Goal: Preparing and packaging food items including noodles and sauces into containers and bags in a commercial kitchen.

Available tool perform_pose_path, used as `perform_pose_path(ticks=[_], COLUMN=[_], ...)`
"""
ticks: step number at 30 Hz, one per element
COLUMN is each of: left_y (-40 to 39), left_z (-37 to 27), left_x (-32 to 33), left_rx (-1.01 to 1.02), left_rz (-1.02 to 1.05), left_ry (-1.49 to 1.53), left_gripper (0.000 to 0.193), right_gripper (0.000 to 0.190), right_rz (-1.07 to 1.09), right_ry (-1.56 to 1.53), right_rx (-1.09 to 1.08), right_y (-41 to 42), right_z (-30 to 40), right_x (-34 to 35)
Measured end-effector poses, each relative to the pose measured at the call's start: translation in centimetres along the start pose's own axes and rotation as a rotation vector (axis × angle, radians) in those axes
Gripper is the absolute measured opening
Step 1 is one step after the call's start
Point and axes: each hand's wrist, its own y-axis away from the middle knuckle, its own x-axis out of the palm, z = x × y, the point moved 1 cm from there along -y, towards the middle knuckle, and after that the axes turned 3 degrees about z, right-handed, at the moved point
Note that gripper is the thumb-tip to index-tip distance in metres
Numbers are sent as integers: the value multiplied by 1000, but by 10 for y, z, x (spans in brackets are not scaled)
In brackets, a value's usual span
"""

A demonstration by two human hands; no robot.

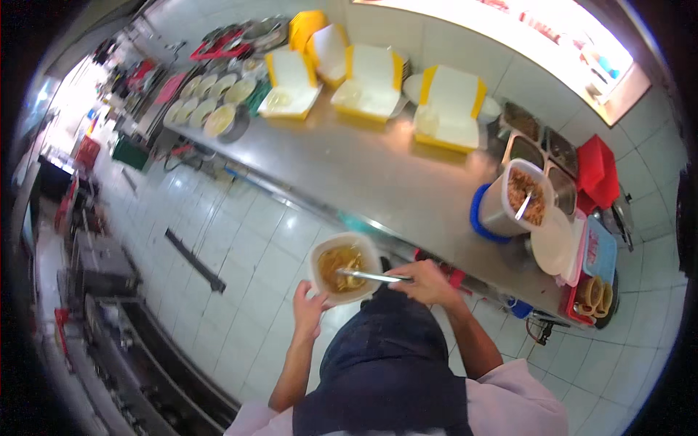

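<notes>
My left hand grips the lower left rim of a whitish plastic container, held over the tiled floor just off the counter's edge. Inside it are a brownish liquid and pale pieces of food. My right hand is closed on the handle of a metal utensil, whose far end dips into the container; whether it is a spoon or tongs cannot be told. Beyond my hands, several open yellow-and-white takeaway boxes stand along the back of the steel counter, each front one with a small clear cup or bag in it.
A tall tub of brownish minced food with a spoon stands at the counter's right, beside metal food pans and red containers. Several bowls line the counter's left end. A stove-like steel unit is at lower left.
</notes>
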Motion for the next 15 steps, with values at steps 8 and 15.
perform_pose_path(ticks=[8,15], left_y=[-65,-113], left_z=[10,20], left_x=[-77,-150], left_rx=[-64,-118], left_rz=[-183,-420], left_ry=[155,237], left_gripper=[26,37], right_gripper=[32,35], right_rz=[-414,-982], right_ry=[-400,-155], right_rx=[197,366], right_y=[-84,-117], right_z=[-12,-65], right_x=[-74,-177])
